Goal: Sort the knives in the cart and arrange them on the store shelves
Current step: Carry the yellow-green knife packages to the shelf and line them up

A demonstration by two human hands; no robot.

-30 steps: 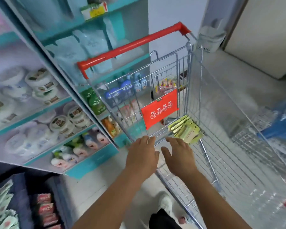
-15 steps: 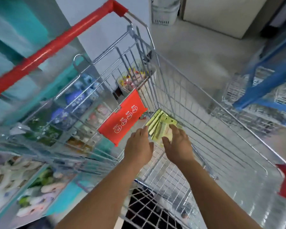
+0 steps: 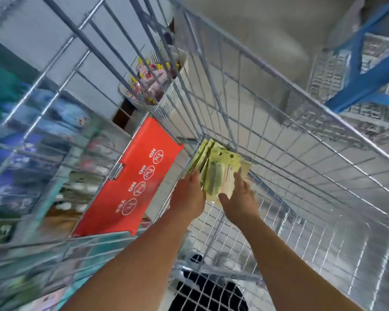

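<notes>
1. Packs of knives (image 3: 218,167), yellow-green carded ones, lie fanned in a loose stack on the wire floor of the cart (image 3: 301,135), in the corner where the end panel meets the side mesh.
2. Left hand (image 3: 188,196) is at the stack's left edge, fingers reaching under or against the cards; whether they have closed on anything I cannot tell, since the hand's back hides them.
3. Right hand (image 3: 239,198) sits at the right edge, fingers fairly straight and laid on the top pack, thumb spread below (no clamp visible).
4. To lift well, I judge both hands should square the fan together first, then pinch the whole bundle from its two long sides, so no card slides off or drops through the mesh.
5. Cards look thin, flat and glossy, each with a hang-hole and a clear blister over the long knife; expect them to be slippery against one another.
6. Red plastic flap (image 3: 130,187) beside them is smooth and rigid; the cart's wire is bright and hard.
</notes>
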